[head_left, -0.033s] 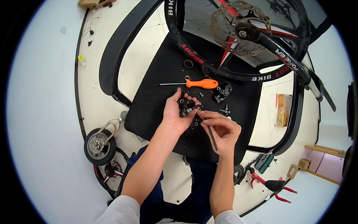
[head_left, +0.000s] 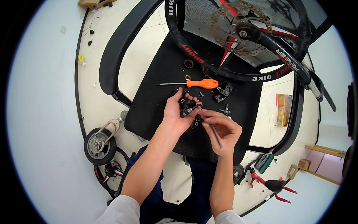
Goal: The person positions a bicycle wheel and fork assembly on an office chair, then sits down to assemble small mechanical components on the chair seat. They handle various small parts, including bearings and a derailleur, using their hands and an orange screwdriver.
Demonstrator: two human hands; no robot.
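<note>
My left hand is wrapped around a dark brake caliper, its palm partly up and its fingers curled round the far side. Between the fingertips of my right hand is a black hex key, its long shaft slanting back toward my wrist. The bent end of the key lies against the caliper, but whether it sits in a bolt is hidden. Just beyond my hands, an orange-handled screwdriver lies on the black chair seat. A second dark caliper-like part rests to its right.
Small bolts, a nut and a ring lie on the seat. A bicycle wheel with a disc rotor leans across the chair's back. A small wheel stands left; a red frame part is at lower right.
My right hand has shifted slightly to the right, and the hex key has turned a little, its long end now nearer the palm. The left hand and caliper have barely moved.
</note>
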